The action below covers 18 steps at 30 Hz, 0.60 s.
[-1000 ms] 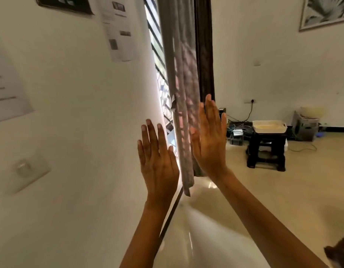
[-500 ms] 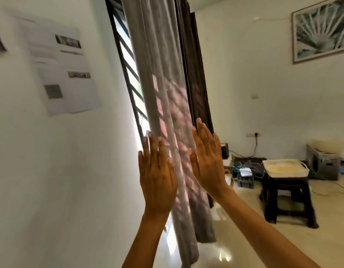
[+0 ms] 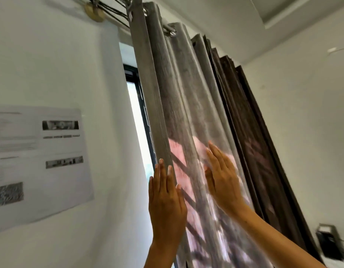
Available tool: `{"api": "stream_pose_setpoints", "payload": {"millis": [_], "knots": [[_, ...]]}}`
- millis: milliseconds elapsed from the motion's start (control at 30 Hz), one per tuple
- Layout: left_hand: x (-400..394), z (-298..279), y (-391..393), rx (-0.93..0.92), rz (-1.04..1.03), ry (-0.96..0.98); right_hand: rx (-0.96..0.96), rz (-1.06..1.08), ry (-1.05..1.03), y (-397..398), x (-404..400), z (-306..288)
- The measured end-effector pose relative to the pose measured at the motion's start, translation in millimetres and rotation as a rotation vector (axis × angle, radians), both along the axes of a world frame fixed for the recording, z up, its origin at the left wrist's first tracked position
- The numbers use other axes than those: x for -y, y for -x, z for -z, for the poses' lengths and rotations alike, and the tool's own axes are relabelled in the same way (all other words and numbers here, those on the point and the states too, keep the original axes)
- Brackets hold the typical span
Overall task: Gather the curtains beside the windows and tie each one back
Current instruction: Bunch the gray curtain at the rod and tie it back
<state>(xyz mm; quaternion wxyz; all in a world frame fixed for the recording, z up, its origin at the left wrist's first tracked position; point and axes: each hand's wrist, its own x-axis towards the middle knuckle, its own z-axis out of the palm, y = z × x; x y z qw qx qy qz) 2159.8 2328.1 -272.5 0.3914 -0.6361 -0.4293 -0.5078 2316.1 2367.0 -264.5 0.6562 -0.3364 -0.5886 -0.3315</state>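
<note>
A grey sheer curtain (image 3: 178, 97) hangs in folds from rings on a rod (image 3: 113, 8) near the ceiling. Behind it on the right hangs a dark brown curtain (image 3: 250, 120). A strip of bright window (image 3: 137, 120) with a dark frame shows at the grey curtain's left edge. My left hand (image 3: 166, 202) is raised flat, fingers together, at that left edge. My right hand (image 3: 223, 176) lies flat against the front of the grey folds, fingers extended. Neither hand grips the cloth.
A white wall (image 3: 57, 60) carries a printed paper sheet (image 3: 37, 161) to the left of the window. Another white wall stands right of the curtains, with a dark box (image 3: 330, 242) low at the right edge.
The view has tilted up from the floor to the curtain rod. Both hands have risen and closed in on the grey curtain, the right one now touching its folds.
</note>
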Motion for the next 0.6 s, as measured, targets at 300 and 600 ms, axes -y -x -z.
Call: {"api": "stream_pose_setpoints", "payload": {"millis": [300, 600], "knots": [[-111.5, -96.9, -25.6, 0.069, -0.063, 0.051, -0.046, -0.155, 0.059, -9.1, -141.3, -84.4], [-145.2, -171.8, -33.3, 0.216, -0.087, -0.067, -0.185, -0.446, 0.388, -4.7, -198.0, -166.4]]}}
